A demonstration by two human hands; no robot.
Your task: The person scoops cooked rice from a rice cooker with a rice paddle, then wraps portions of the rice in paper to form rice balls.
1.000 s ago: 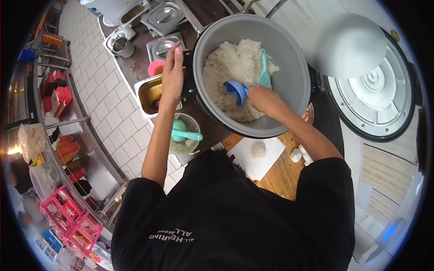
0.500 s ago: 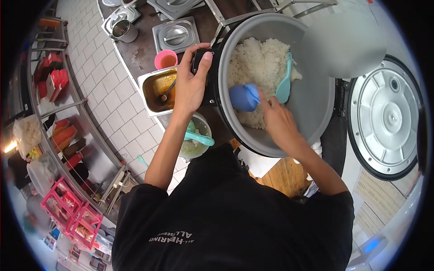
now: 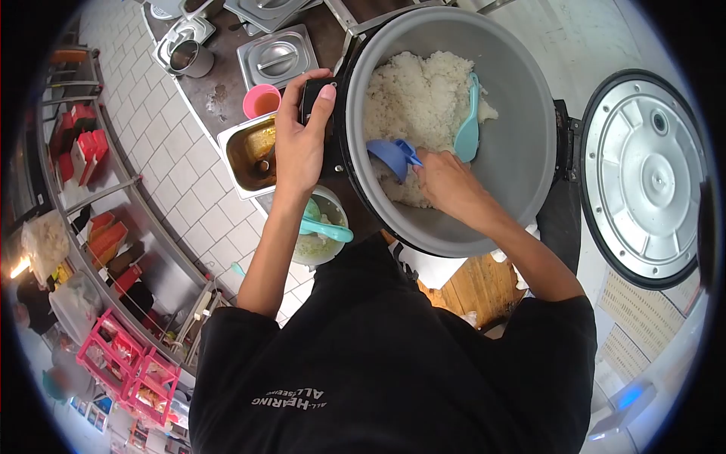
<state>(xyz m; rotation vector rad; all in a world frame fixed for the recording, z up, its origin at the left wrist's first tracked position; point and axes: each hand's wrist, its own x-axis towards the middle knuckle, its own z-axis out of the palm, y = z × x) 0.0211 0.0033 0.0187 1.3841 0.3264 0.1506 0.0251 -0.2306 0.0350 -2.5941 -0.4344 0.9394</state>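
Observation:
In front of me a large rice cooker stands open with cooked white rice in its grey pot. My left hand is closed round the black handle on the cooker's left side. Inside the pot, my right hand grips the handle of a blue cup. The cup is tilted at the near left edge of the rice; its contents cannot be made out. Right of the heap, a teal rice paddle leans on the rice, touched by neither hand.
Hinged at the right is the cooker's round metal lid. Left of the cooker are a steel pan of brown sauce, a pink cup, a steel lid and a container with a teal-handled utensil.
The blue cup has tipped over and turned at the rice's near left edge, with my right hand turning along. My left hand stays on the handle. The whole view has shifted slightly.

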